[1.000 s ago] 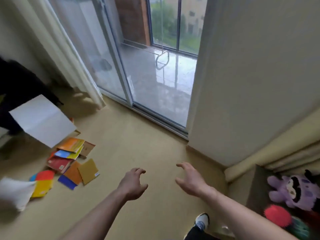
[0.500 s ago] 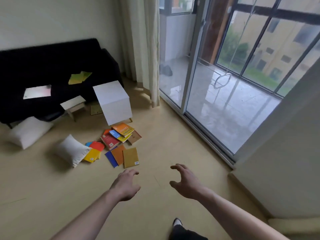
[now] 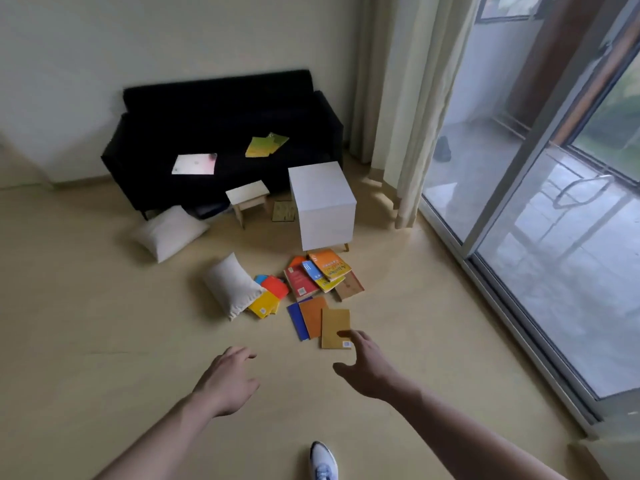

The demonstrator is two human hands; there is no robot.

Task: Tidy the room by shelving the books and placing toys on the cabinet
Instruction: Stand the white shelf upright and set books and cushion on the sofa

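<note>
Tan floor (image 3: 104, 341) fills most of my view. Sliding glass door (image 3: 554, 254) runs down my right side, cream curtain (image 3: 408, 116) hangs at its far end.

Black sofa (image 3: 221, 133) sits against the far wall. On its seat: a pale flat book (image 3: 194, 164) and a yellow-green book (image 3: 265, 145), well apart.

White cabinet (image 3: 323, 206) stands on short wooden legs just in front of the sofa's right end. Small wooden stool (image 3: 247, 199) is beside it on the left, with a flat patterned brown book (image 3: 283, 211) on the floor between them.

Two white pillows on the floor: far pillow (image 3: 168, 232) near the sofa's front edge, near pillow (image 3: 232, 285) touching the book pile.

Book pile is scattered on the floor just in front of the cabinet:
- orange book (image 3: 329, 264) on top of a blue book (image 3: 310, 270) and a red book (image 3: 300, 282), overlapping
- brown book (image 3: 349, 287) at the right edge of that stack
- yellow book (image 3: 264, 304) and a red-orange book (image 3: 275, 286) against the near pillow
- nearest me: dark blue book (image 3: 298, 322), plain orange book (image 3: 312, 315), mustard book (image 3: 334, 327), side by side and overlapping

My right hand (image 3: 369, 370) is out over the floor, fingers spread apart, holding nothing; index tip overlaps the mustard book's near corner in view, contact cannot be told. My left hand (image 3: 227, 379) hovers palm down, fingers loosely apart, empty, short of the pile.

White sneaker (image 3: 322, 460) at the bottom edge.
</note>
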